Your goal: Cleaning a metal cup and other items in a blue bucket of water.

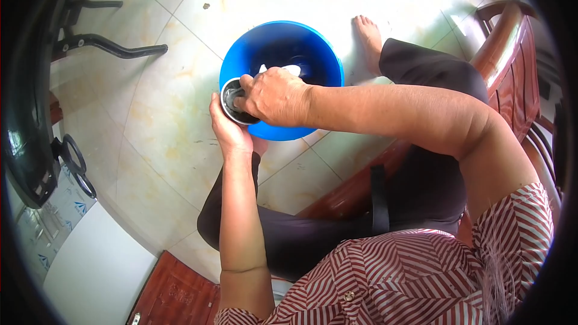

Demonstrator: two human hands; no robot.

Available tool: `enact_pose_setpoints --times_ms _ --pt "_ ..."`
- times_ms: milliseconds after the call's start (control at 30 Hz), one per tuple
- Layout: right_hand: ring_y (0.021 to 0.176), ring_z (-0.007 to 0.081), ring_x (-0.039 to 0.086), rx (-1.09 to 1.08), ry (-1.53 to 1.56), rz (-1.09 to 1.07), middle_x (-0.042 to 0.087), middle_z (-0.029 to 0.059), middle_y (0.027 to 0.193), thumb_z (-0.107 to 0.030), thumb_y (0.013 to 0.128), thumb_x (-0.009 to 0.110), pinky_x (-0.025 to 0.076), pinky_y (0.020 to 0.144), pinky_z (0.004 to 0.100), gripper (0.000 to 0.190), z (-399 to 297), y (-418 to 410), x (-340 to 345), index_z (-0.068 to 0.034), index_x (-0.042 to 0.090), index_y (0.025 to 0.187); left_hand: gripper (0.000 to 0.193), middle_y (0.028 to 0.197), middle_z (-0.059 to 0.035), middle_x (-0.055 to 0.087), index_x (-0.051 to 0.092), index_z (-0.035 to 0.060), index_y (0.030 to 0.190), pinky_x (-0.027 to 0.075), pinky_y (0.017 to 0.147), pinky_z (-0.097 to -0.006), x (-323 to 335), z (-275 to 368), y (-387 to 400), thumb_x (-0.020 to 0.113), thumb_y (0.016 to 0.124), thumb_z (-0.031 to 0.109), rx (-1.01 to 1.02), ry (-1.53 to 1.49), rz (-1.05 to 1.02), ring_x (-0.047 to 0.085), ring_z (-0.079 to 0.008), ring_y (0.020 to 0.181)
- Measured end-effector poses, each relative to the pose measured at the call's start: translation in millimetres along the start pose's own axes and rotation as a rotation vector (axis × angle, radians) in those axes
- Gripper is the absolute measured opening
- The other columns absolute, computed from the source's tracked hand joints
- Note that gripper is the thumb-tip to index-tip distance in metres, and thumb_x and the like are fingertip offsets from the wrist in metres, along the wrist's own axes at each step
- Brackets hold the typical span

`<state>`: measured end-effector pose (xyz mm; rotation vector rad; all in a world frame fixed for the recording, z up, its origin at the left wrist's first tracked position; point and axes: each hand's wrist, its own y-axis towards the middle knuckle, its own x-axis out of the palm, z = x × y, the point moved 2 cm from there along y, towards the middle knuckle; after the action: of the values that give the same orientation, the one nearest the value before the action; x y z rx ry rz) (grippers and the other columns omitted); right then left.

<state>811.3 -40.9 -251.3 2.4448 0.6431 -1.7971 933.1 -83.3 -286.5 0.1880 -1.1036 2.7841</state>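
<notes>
My left hand [230, 131] is closed around a round metal cup [224, 99] with a pale rim and a dark inside. It holds the cup over the near left rim of a blue plastic bucket [332, 54]. My right hand [275, 97] reaches over the cup from the right, its fingers inside the opening. Those fingertips are on something greyish and wet-looking that I cannot make out. Behind my right hand a white thing [292, 70] shows against the dark inside of the bucket; whether the hand holds it, I cannot tell.
The bucket stands on a tiled floor [158, 144] between my bare feet. A carved reddish wooden chair [510, 63] is at the right. Black curved metal legs [122, 47] jut in from the left. Black-handled scissors [74, 158], a white panel [99, 248] and a red-brown wooden surface [176, 293] lie lower left.
</notes>
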Motion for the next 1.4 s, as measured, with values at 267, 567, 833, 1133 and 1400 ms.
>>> enact_pose_setpoints --times_ms 267,567,833,1133,1400 --pt "0.074 0.024 0.063 0.02 0.068 -0.058 0.055 0.0147 0.096 -0.016 0.081 0.053 0.05 0.057 0.0361 0.028 1 -5 -8 -0.011 0.06 0.108 0.055 0.12 -0.0146 0.052 0.048 0.0014 0.121 0.038 0.096 -0.0418 -1 14 -5 0.027 0.094 0.044 0.066 0.0 0.024 0.049 -0.0257 0.115" --pt "0.075 0.0235 0.064 -0.002 -0.014 -0.001 0.056 0.0138 0.094 -0.015 0.081 0.053 0.05 0.054 0.036 0.028 -3 0 -7 -0.011 0.06 0.108 0.053 0.118 -0.0136 0.053 0.05 0.0013 0.119 0.039 0.095 -0.0394 -1 8 -4 0.028 0.094 0.043 0.102 0.034 -0.036 0.049 -0.024 0.113" --pt "0.072 0.0256 0.064 0.027 0.059 0.134 0.055 0.0151 0.093 -0.017 0.08 0.054 0.05 0.055 0.0382 0.03 0 -2 -12 -0.01 0.059 0.109 0.054 0.114 -0.0134 0.055 0.051 -0.0007 0.116 0.043 0.091 -0.0375 13 13 -12 0.034 0.093 0.045 0.037 -0.033 0.044 0.053 -0.0235 0.107" --pt "0.074 0.026 0.064 0.06 0.085 -0.11 0.056 0.0158 0.098 -0.017 0.08 0.054 0.051 0.062 0.0357 0.034 5 0 -7 -0.013 0.058 0.114 0.05 0.109 -0.012 0.058 0.053 0.002 0.115 0.041 0.092 -0.0379 13 19 -15 0.03 0.094 0.042 0.173 0.128 -0.008 0.054 -0.0228 0.106" --pt "0.093 0.0292 0.062 0.288 0.542 0.048 0.063 0.0153 0.095 -0.013 0.079 0.054 0.047 0.084 0.0395 0.031 48 -14 -5 -0.011 0.05 0.11 0.045 0.113 -0.0095 0.055 0.053 0.0039 0.113 0.042 0.092 -0.04 -12 27 1 0.033 0.094 0.039 0.241 -0.116 0.049 0.052 -0.0221 0.107"
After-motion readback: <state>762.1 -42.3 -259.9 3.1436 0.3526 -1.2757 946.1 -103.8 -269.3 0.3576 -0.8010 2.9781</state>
